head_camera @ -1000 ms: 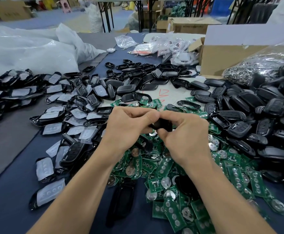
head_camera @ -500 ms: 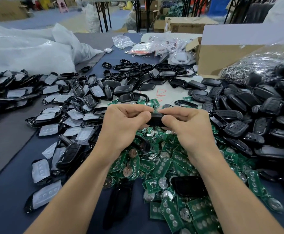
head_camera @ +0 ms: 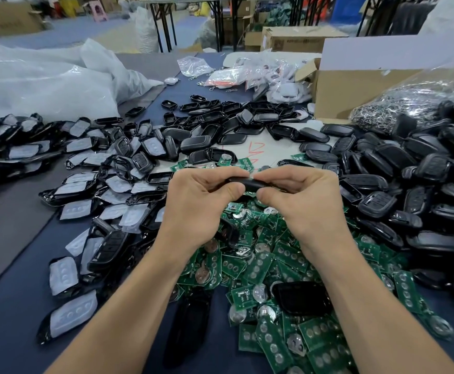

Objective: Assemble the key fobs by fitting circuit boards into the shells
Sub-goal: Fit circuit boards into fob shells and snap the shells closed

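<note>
My left hand point(head_camera: 199, 203) and my right hand point(head_camera: 301, 203) both pinch one black key fob point(head_camera: 250, 183), held edge-on above the table between thumbs and curled fingers. Most of the fob is hidden by my fingers. Below my hands lies a heap of green circuit boards point(head_camera: 269, 265) with round coin cells. Black shells with white button pads point(head_camera: 72, 317) are spread to the left. Closed black fob shells point(head_camera: 398, 190) are piled on the right. One black shell point(head_camera: 301, 298) lies on the boards near my right forearm.
A brown cardboard box point(head_camera: 355, 85) stands at the back right beside a bag of metal key rings point(head_camera: 409, 101). Large white plastic bags point(head_camera: 45, 82) lie at the back left. Small clear packets point(head_camera: 247, 74) sit behind the shells. The blue table cover point(head_camera: 10, 319) shows at the near left.
Both hands have kept their hold on the fob and lifted it slightly away from me. The thumbs have shifted closer together along its edge.
</note>
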Action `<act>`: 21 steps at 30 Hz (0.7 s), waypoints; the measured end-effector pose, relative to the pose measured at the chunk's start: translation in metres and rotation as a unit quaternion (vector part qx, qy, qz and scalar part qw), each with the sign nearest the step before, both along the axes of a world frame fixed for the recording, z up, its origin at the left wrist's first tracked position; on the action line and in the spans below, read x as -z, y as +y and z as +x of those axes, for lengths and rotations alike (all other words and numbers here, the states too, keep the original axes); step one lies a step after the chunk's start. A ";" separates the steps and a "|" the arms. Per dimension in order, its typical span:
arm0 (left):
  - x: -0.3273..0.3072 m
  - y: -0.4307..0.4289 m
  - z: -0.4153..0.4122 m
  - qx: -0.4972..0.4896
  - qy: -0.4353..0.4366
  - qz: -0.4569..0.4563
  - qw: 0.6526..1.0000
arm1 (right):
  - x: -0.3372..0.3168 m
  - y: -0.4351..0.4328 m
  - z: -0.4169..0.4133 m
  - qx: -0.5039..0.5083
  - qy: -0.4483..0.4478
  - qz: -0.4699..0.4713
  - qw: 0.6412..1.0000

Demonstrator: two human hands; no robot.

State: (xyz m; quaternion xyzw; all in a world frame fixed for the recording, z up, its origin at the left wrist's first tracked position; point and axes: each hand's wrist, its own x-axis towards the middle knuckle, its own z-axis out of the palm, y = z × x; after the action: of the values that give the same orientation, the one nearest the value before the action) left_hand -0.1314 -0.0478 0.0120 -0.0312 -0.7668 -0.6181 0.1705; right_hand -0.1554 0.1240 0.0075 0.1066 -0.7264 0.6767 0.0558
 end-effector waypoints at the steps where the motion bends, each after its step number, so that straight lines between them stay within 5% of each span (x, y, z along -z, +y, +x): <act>1: 0.000 -0.001 0.000 0.006 0.001 0.012 1.000 | -0.001 0.000 0.000 -0.006 0.000 -0.003 1.000; 11: 0.002 0.003 -0.003 0.021 -0.010 0.071 0.997 | 0.002 -0.007 0.006 0.028 0.015 0.046 0.998; 21: 0.004 0.003 0.001 -0.049 -0.011 -0.026 0.998 | 0.001 -0.017 0.014 0.045 0.055 0.186 0.980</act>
State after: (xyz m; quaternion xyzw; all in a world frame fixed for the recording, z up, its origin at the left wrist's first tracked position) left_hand -0.1304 -0.0447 0.0085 0.0089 -0.7850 -0.5892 0.1913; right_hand -0.1418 0.1067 0.0065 0.1195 -0.8392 0.5199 0.1053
